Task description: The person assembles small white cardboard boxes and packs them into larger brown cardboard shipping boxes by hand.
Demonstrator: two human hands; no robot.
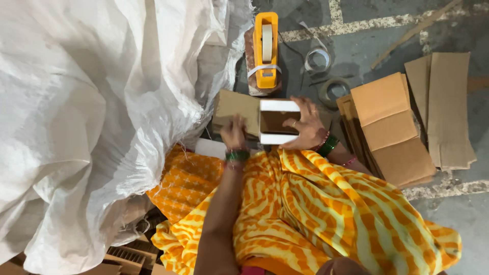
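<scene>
A small open cardboard box (275, 122) with white flaps sits in front of my lap, its brown inside showing. My right hand (305, 125) grips its right side, fingers curled over the rim into the opening. My left hand (234, 133) presses on the brown flap (235, 109) spread out to the box's left. Both wrists wear green bangles. An orange and yellow striped cloth (326, 203) covers my lap below the box.
An orange tape dispenser (266, 48) lies just beyond the box. Two tape rolls (333, 90) rest on the grey floor. A stack of flat cardboard blanks (392, 127) lies at right. A big white woven sack (91, 112) fills the left.
</scene>
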